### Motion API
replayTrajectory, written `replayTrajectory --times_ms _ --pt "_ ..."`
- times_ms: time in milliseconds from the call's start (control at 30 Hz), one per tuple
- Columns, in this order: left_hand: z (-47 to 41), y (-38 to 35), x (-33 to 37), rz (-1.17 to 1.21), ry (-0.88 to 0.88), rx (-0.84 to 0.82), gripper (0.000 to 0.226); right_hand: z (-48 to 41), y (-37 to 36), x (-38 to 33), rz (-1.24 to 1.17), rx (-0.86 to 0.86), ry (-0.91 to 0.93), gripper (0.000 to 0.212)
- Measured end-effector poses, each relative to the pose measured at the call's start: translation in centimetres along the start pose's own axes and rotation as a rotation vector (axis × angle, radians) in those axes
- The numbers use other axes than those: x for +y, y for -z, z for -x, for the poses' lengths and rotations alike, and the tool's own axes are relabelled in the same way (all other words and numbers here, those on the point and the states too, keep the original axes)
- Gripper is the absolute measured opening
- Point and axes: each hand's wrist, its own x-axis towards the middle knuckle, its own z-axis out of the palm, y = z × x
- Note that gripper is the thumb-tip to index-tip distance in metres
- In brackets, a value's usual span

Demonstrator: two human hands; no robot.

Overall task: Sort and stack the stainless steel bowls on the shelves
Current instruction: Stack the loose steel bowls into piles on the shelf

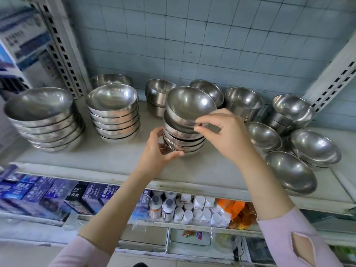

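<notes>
- Stainless steel round bowl (189,105) is sitting tilted; right hand (229,135) is pinching its rim.
- Left hand (158,153) is gripping the nested steel stack (183,141); levelling before releasing is seeming wise.

~11 bowl piles (113,112); L grip (158,151), R grip (227,135): 2; 2 uprights (63,45).

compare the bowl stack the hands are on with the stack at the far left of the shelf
The centre stack holds narrower bowls than the far-left stack. The centre stack's top bowl sits tilted; the far-left stack nests evenly. The left hand grips the centre stack and the right hand pinches its top bowl; nothing touches the far-left stack. Both are shiny steel bowls, upright on the same shelf.
</notes>
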Motion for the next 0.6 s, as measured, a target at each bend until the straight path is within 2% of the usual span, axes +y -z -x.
replayTrajectory --times_ms 300,467,600 --pt "0.0 0.2 -0.1 -0.025 -0.002 0.003 0.094 0.8 -1.0 -0.2 0.013 -0.049 -0.015 0.012" --pt "0.0 0.4 -0.4 0.048 -0.007 -0.002 0.092 0.3 -1.1 -0.7 -0.012 -0.097 -0.056 0.011" --pt "0.1 0.4 -0.7 0.076 -0.013 0.073 0.092 -0.8 -2.0 -0.9 -0.008 -0.173 -0.065 0.011"
